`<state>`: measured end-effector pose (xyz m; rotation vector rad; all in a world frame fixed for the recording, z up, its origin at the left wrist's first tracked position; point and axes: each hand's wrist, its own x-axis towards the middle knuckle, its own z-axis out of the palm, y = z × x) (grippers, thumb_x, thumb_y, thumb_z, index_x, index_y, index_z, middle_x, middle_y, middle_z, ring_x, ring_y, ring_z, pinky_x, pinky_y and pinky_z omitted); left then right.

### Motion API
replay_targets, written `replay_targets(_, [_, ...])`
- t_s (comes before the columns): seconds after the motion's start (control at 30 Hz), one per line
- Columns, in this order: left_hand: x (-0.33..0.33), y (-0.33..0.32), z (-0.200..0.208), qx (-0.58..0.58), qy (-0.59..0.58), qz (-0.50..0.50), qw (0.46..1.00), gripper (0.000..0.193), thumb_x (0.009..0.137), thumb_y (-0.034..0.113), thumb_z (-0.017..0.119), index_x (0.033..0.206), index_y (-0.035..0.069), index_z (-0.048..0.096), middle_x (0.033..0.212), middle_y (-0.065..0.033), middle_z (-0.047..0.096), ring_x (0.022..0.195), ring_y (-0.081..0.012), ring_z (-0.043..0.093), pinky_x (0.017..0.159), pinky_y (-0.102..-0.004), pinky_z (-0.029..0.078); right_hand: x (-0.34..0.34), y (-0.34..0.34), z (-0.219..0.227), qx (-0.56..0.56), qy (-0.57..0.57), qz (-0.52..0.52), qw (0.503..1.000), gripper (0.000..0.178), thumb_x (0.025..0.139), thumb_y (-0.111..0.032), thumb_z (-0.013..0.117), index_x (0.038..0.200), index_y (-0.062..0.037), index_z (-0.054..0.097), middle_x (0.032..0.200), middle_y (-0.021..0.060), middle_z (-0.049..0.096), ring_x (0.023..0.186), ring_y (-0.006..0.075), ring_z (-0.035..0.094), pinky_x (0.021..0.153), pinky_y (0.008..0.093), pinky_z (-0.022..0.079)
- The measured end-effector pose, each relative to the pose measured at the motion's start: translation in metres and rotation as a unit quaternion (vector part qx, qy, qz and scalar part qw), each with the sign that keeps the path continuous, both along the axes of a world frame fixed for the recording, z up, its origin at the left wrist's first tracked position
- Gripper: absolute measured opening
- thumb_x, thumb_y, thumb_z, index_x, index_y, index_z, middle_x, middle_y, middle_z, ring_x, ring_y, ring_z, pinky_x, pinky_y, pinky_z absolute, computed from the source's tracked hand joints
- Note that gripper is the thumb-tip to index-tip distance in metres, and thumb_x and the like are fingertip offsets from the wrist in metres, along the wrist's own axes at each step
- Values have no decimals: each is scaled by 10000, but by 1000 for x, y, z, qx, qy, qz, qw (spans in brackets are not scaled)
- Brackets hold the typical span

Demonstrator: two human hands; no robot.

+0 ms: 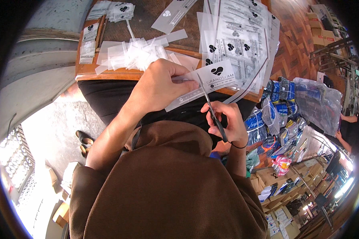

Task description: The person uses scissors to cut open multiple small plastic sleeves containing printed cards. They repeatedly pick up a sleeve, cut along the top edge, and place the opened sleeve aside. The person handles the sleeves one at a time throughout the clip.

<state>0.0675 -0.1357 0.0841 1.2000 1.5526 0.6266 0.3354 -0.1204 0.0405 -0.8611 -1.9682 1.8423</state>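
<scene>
My left hand [159, 85] pinches a translucent strip of printed labels [221, 75] between thumb and fingers, just past the table's near edge. In my right hand [229, 119] is a pair of scissors [212, 111], its blades pointing up and away across the strip. The blades lie at the strip between the dark heart-shaped print and my left fingertips; whether they have cut into it I cannot tell. Beyond my left hand, a loose heap of small translucent pieces [135, 53] covers part of the wooden table [143, 28].
Overlapping printed sheets [243, 40] cover the table's right side. Cut labels [121, 11] are stacked at its far left. Bundled packages in plastic [281, 103] lie on the floor at right, where another person's hand [349, 118] holds a big clear bag [319, 101]. Dark shoes [84, 139] stand at left.
</scene>
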Motion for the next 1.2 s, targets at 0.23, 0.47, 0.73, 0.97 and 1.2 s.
replay_targets(0.23, [-2,2,4,-5,19,-1,1000,279,884,221,798,1003,-31,786,699,-59,699,640,-54,581,592,-274,489,0,-3,-4,12,-4,-19,1000,480,750,-351,896,1066,-40,712,637,-40,586,526,49,524,495,212,369])
replay_targets(0.47, [-6,5,1,-8,32,-19,999,277,886,224,792,993,-31,785,682,-55,688,629,-49,560,574,-274,471,2,-5,-4,16,-16,-28,999,465,768,-307,884,1093,-19,718,636,-34,573,509,44,482,485,218,346])
replay_targets(0.73, [-6,8,2,-10,20,-15,1000,289,876,231,795,1014,-22,788,706,-73,709,645,-59,583,596,-281,490,3,-5,-6,24,-18,-38,999,470,784,-321,865,1102,-10,711,634,-44,581,492,32,420,474,221,306])
replay_targets(0.97, [-8,11,3,-4,18,-27,999,313,871,246,795,1028,-24,786,719,-87,718,654,-73,600,614,-286,501,3,-3,-4,30,-27,-37,999,446,785,-299,869,1090,-10,718,632,-48,561,499,30,409,478,222,295])
replay_targets(1.2, [-9,14,2,0,-2,-25,1000,307,862,233,791,1012,-35,781,704,-79,705,656,-71,588,616,-292,491,4,-2,-8,60,-23,-35,997,437,797,-281,876,1095,-4,719,632,-46,556,508,31,433,482,221,313])
